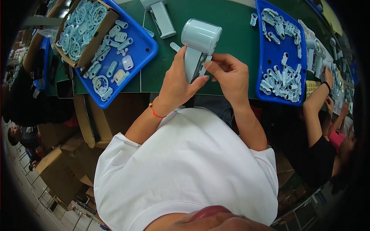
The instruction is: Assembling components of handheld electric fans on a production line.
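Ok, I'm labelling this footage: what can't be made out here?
In the head view:
Left hand: some fingers, hidden behind the pale gadget.
Right hand: anything pinched, hidden by its thumb.
Second gadget: its top, cut off by the upper edge.
Cardboard box: its floor, buried under plastic rings.

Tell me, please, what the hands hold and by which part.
A pale device, by its narrow handle: left hand around it, right hand at its side.

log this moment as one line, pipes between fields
left hand: holds pale-blue housing | right hand: touching housing's side | second housing: on green table | left tray, right tray: loose parts
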Demonstrator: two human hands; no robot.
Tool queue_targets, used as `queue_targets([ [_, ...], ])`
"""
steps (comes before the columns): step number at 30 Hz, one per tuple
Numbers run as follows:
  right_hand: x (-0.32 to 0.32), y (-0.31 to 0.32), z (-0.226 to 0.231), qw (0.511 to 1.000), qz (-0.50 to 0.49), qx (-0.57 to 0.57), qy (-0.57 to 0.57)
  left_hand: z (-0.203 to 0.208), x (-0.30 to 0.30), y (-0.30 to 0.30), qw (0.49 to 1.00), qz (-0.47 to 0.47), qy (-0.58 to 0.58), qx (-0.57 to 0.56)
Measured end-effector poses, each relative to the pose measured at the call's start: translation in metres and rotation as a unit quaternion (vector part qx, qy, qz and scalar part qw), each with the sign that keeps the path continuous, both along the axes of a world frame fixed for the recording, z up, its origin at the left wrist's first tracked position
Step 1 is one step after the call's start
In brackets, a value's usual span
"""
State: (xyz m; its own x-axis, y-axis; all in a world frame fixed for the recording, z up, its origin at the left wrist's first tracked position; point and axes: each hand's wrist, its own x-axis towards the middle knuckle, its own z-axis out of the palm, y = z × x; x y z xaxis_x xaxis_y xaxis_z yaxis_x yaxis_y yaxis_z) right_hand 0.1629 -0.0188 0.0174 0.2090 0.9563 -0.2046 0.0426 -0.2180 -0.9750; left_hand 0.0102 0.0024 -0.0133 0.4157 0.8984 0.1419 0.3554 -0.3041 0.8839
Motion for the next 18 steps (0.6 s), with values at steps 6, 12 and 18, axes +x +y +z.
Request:
queue_targets([
  [6, 0.0013, 0.0006, -0.0004, 1.0, 0.007, -0.009, 0.002, -0.0003, 0.0034, -0.0034, 1.0, 0.016, 0.0, 0.01],
  [12, 0.0035, 0.0045, -0.0021, 0.999, 0.015, -0.027, -0.007, 0.0003, 0.0057, -0.0037, 0.999, 0.034, 0.022, -0.01],
  [18, 0.0034, 0.009, -0.0026, 0.999, 0.022, -0.032, 0.009, 0.0002, 0.0064, -0.0013, 0.999, 0.048, 0.009, -0.011],
])
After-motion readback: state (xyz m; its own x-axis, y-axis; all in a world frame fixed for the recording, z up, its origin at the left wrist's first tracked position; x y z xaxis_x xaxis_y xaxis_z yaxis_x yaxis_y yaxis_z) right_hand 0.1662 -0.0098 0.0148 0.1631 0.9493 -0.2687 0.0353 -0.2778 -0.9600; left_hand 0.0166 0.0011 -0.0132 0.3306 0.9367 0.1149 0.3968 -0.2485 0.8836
